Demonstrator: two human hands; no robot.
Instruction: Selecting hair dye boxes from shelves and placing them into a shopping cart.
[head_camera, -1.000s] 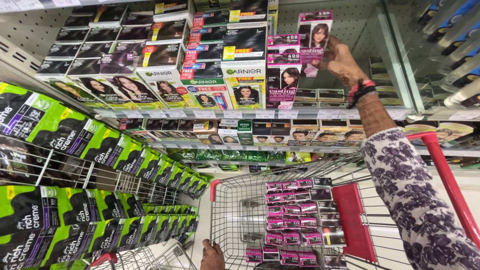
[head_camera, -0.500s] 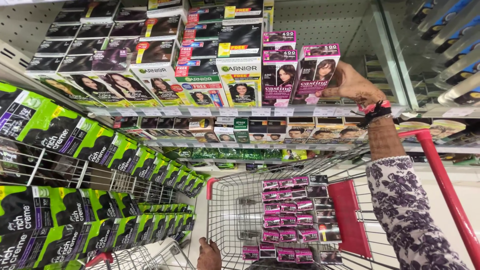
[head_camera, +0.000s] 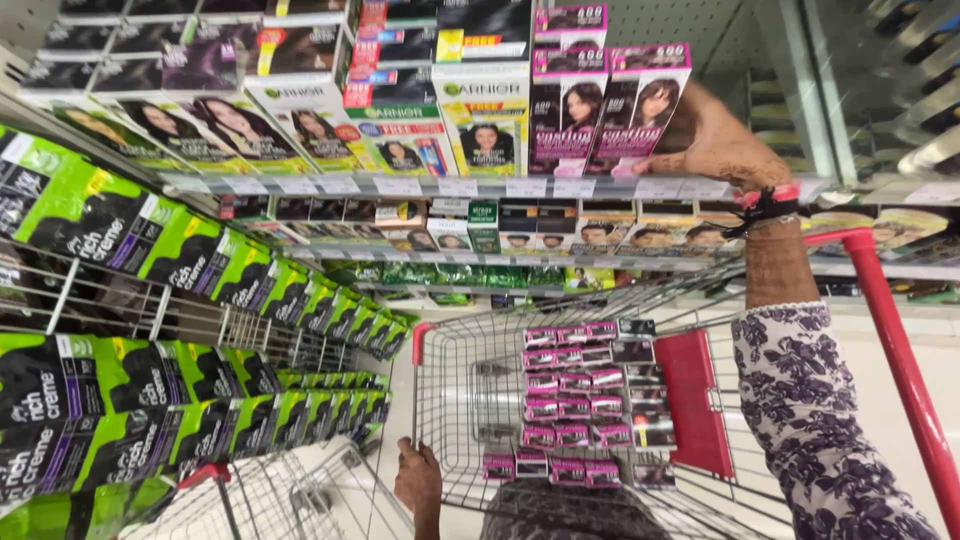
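Observation:
My right hand (head_camera: 715, 140) reaches up and grips a pink and purple hair-colour box (head_camera: 640, 105), standing it on the upper shelf (head_camera: 480, 186) beside another box of the same kind (head_camera: 565, 115). My left hand (head_camera: 418, 480) rests on the near rim of the shopping cart (head_camera: 450, 400) low in view. Several more pink boxes (head_camera: 575, 405) are stacked in rows inside the cart basket.
White and green hair-colour boxes (head_camera: 480, 125) fill the shelf to the left of the pink ones. Green and black boxes (head_camera: 150, 250) line the racks on the left. A red cart handle (head_camera: 890, 340) runs at right, and a second cart (head_camera: 260, 500) sits at the lower left.
My right hand has brought the pink box down from higher up and to the left, onto the shelf next to the matching box. My left hand stays on the cart rim.

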